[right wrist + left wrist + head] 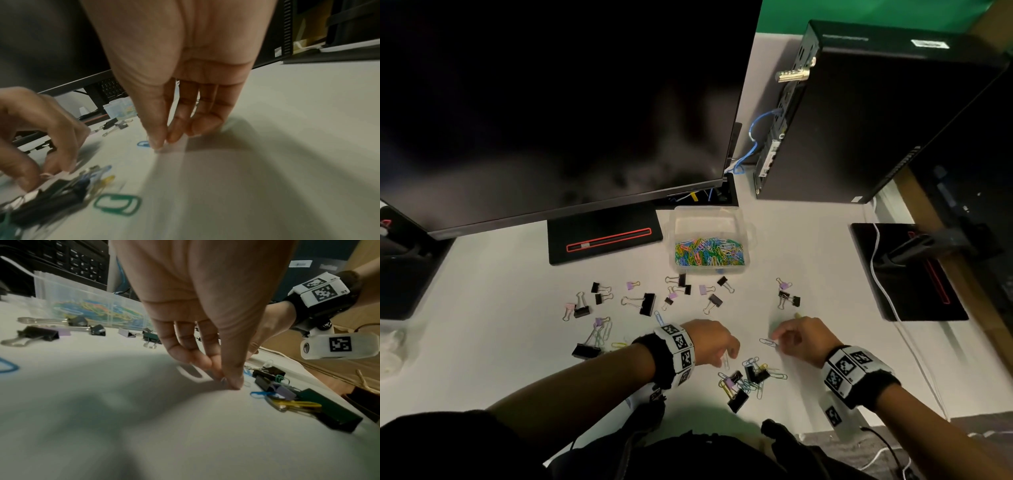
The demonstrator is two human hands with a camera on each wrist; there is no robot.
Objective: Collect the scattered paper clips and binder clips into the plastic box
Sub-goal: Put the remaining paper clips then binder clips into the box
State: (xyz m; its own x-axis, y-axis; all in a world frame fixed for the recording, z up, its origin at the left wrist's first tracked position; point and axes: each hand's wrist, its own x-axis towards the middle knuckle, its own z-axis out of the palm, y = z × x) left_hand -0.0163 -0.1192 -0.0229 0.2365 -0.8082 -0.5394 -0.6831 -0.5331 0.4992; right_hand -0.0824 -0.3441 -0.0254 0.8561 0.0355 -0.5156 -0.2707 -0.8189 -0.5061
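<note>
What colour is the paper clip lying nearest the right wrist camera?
Green; the paper clip shows best in the right wrist view.

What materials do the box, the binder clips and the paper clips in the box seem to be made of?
Box: clear plastic, slightly glossy; the contents show through its walls.
Binder clips: likely painted metal bodies, black or lilac, with bare silvery wire handles that shine.
Paper clips: probably wire under a coloured coating, green, blue, yellow and orange; the core itself is not visible.
</note>
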